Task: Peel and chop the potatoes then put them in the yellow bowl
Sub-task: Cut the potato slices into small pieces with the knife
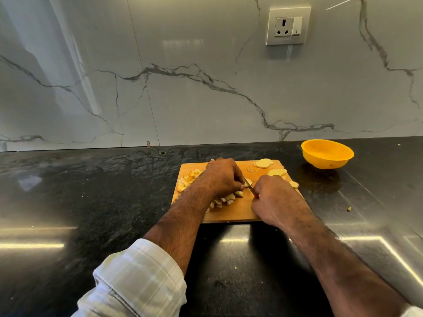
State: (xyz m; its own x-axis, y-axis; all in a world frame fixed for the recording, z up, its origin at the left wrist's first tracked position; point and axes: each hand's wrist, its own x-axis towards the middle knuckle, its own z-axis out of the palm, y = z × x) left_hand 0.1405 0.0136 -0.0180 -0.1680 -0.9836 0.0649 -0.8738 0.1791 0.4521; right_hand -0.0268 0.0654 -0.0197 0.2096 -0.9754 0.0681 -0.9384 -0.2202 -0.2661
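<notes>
A checked sleeve (137, 280) rises from the lower left of the frame, and its bare forearm runs up to the left hand (223, 177) at the middle of the wooden cutting board (231, 211). The board lies on the dark desk (91, 191), its long axis running left to right across the frame. At the board's left edge sits a heap of chopped potato cubes (186, 180), partly hidden behind the left wrist. More cut potato pieces (225, 199) lie just below the left hand, touching one another.

The left fingers (238, 185) are curled down and pressed together onto a potato piece (246, 183), of which only a pale sliver shows between the two hands. The knife blade (250, 186) is mostly hidden; the short visible part slants from upper left to lower right, just beside the left fingertips and against the potato piece. The right hand (278, 197) is closed in a fist around the knife handle, which cannot be seen apart from a small reddish spot at the fist's left side.

On the board's upper right lie flat potato slices (264, 163), with more slices (277, 172) near the right hand's knuckles; some are partly covered by that hand. Right of the board and apart from it, the yellow bowl (327, 154) stands upright on the desk; no contents can be made out inside it. A small scrap (349, 209) lies on the desk at the right. A wall socket (288, 26) sits on the marble wall in the upper right of the frame.
</notes>
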